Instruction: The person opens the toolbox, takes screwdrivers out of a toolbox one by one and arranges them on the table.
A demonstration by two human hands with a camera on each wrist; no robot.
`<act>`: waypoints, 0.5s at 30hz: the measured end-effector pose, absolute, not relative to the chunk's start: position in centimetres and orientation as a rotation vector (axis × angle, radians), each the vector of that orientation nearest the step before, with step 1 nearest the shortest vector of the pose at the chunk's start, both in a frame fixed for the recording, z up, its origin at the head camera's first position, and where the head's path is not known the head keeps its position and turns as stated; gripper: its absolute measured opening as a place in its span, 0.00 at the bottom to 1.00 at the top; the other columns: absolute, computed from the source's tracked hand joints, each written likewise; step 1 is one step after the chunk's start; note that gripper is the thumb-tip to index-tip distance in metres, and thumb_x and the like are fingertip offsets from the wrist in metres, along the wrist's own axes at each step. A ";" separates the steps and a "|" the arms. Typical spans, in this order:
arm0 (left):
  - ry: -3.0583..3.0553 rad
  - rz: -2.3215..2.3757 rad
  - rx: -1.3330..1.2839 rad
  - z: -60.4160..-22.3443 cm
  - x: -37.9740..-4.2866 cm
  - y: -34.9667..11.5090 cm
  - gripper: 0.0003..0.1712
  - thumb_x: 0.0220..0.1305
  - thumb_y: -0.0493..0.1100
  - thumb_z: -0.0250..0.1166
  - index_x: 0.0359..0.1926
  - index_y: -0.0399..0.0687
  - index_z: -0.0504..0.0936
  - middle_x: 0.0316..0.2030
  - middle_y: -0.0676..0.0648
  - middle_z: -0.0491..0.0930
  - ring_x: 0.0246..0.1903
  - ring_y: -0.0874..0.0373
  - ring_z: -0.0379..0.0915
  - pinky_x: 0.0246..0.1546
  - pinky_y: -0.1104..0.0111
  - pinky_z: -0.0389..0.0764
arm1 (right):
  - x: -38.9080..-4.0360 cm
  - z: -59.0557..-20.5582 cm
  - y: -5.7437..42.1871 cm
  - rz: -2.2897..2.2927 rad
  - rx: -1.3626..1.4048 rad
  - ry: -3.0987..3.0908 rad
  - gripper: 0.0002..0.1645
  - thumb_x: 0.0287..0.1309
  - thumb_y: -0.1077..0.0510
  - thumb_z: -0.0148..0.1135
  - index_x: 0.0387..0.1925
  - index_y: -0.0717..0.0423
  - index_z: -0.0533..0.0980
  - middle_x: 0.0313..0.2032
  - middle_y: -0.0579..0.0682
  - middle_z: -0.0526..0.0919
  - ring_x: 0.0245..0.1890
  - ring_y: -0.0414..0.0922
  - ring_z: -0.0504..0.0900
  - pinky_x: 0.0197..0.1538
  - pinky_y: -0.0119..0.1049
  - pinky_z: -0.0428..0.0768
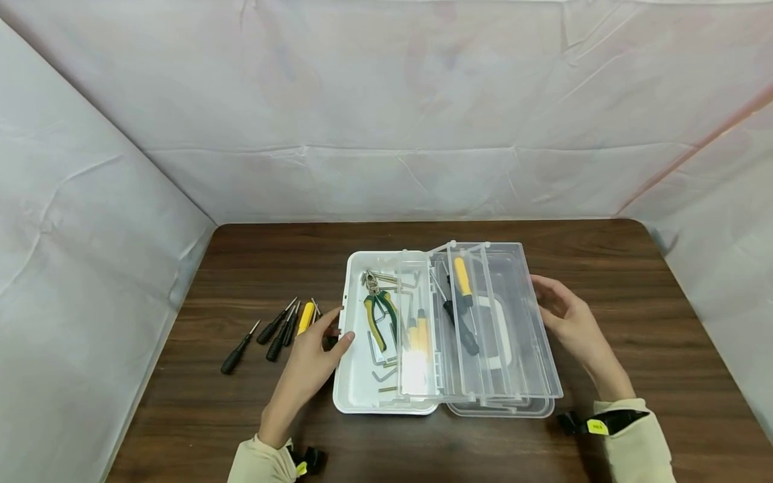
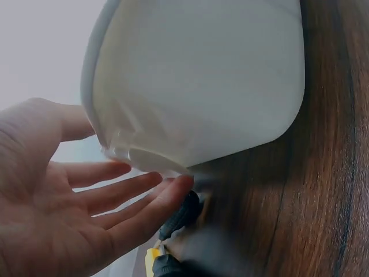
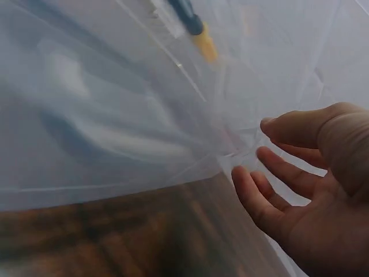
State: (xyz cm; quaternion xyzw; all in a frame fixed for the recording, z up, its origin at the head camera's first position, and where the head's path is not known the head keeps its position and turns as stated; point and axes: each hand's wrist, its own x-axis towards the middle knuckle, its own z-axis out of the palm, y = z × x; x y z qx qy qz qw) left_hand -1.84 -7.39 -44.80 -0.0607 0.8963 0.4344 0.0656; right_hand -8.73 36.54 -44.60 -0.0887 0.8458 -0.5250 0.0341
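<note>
An opened white toolbox (image 1: 345,392) stands mid-table with its clear lid (image 1: 531,408) folded out to the right. A clear compartment tray (image 1: 525,268) spans part of the box and the lid. My left hand (image 1: 311,359) holds the box's left side, thumb over the rim and fingertips at the latch (image 2: 155,160). Beside the tray's right edge is my right hand (image 1: 574,329), its fingers loosely bent with nothing between them. Green-and-yellow pliers (image 1: 392,310) and several hex keys (image 1: 376,349) lie in the box. Through the tray show a yellow-handled screwdriver (image 1: 462,278) and a black-handled screwdriver (image 1: 467,335).
Several black-handled screwdrivers (image 1: 238,355) lie on the brown wooden table (image 1: 181,416) left of the box, with a yellow handle (image 1: 306,316) close to my left hand. White sheeting (image 1: 386,181) walls the table at the back and sides.
</note>
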 end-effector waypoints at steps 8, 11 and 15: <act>2.687 1.399 -0.203 -44.9 -2.1 -7.5 0.32 0.68 0.40 0.70 0.71 0.40 0.75 0.54 0.38 0.87 0.48 0.50 0.87 0.44 0.62 0.86 | -7.4 -45.6 36.4 -1.559 -0.239 2.484 0.35 0.72 0.66 0.60 0.74 0.70 0.60 0.56 0.47 0.82 0.49 0.21 0.77 0.42 0.27 0.83; 2.635 1.486 -0.195 -45.2 -2.2 -7.8 0.31 0.68 0.40 0.70 0.70 0.43 0.76 0.54 0.39 0.87 0.49 0.50 0.87 0.43 0.67 0.85 | -7.2 -45.3 36.3 -1.505 -0.236 2.455 0.37 0.70 0.66 0.63 0.74 0.71 0.59 0.62 0.71 0.76 0.49 0.22 0.76 0.41 0.31 0.85; 2.571 1.597 -0.169 -45.6 -2.1 -8.2 0.30 0.69 0.38 0.69 0.70 0.45 0.76 0.56 0.39 0.86 0.50 0.49 0.87 0.43 0.70 0.84 | -7.3 -44.7 36.1 -1.443 -0.243 2.457 0.39 0.66 0.67 0.66 0.73 0.72 0.60 0.63 0.79 0.74 0.47 0.21 0.77 0.40 0.33 0.86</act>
